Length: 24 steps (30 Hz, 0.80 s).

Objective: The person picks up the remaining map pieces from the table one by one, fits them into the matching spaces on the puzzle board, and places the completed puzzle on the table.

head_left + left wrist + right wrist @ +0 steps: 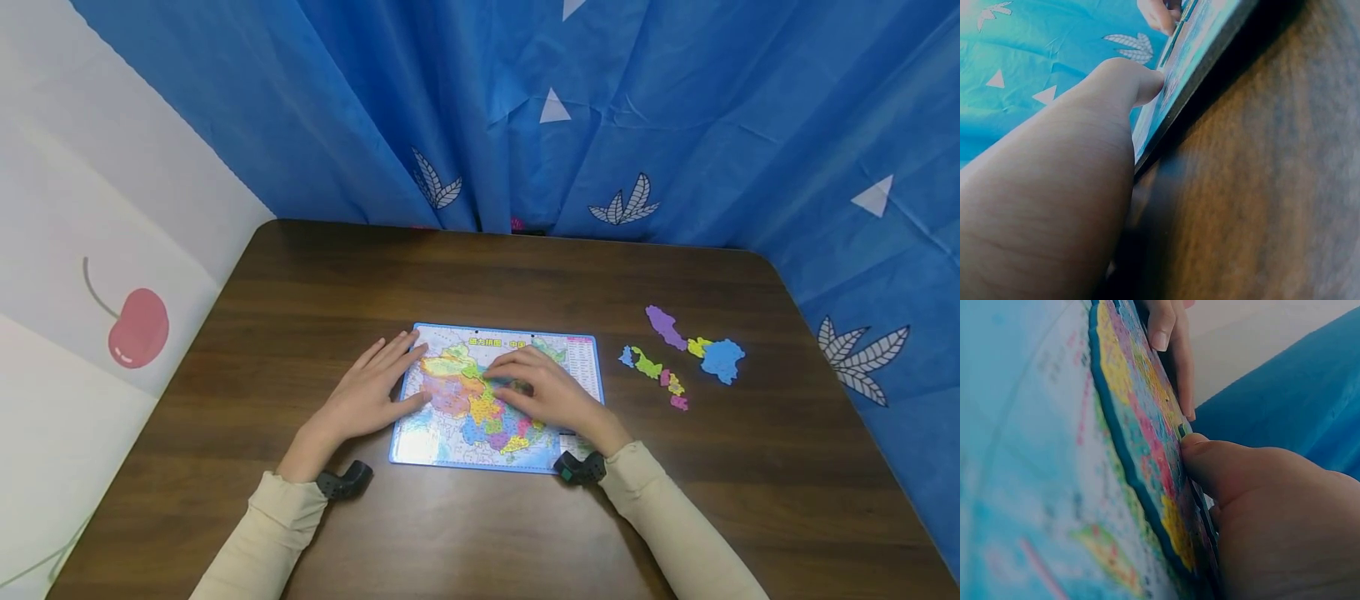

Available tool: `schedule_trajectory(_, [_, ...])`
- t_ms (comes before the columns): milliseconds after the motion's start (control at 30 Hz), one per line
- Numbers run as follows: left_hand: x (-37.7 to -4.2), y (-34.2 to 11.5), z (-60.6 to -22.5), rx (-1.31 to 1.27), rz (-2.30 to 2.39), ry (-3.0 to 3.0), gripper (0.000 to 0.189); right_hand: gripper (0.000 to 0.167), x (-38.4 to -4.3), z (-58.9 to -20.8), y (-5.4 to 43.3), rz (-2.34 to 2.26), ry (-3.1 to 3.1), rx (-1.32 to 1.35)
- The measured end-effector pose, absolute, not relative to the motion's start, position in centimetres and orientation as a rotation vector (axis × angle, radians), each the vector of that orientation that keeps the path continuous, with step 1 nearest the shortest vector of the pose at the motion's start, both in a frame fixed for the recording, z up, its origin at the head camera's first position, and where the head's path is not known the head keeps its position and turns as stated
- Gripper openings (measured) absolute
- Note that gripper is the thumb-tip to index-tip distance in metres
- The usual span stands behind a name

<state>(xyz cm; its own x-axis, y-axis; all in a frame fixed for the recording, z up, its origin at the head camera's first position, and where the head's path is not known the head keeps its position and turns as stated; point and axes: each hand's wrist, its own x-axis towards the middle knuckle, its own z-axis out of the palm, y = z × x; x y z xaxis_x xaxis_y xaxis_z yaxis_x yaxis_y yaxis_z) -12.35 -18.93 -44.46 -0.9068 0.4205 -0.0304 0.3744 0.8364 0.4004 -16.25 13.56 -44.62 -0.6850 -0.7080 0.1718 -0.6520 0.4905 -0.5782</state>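
- Dark brown wood-grain tabletop (465,533), smooth and round-cornered at its far end, lies under everything.
- Nearest are two cream cloth sleeves (279,512), with a curved black wrist device (345,481) by the left cuff and a matching one by the right.
- Beyond the cuffs, the left hand (375,387) grasps nothing: its fingers are extended and spread over the left end of the board, thumb tip on the surface.
- The right hand (543,387) bends over the upper middle of the map, thumb tip down; whether it pinches a piece I cannot tell.
- Under both hands sits a glossy, blue-edged rectangular map board (423,446), long axis left to right, yellow title along its far side, upright to the person.
- Multicoloured interlocking map pieces (487,408), dark-edged and raised, cover its middle.
- To the board's right lie loose irregular pieces: a long purple piece (665,327) slanting toward the near right, a broad blue piece (723,361), and smaller green, yellow, pink and blue ones.
- Farthest hangs a creased blue curtain (525,50) with white triangles and leaves.
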Motion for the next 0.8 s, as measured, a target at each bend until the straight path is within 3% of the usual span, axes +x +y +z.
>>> schedule_trajectory(800, [-12.33,-19.01,-44.64,0.643,0.601,2.905,0.080,0.029,-16.26,-44.64,13.46,-0.966,2.628,-1.190])
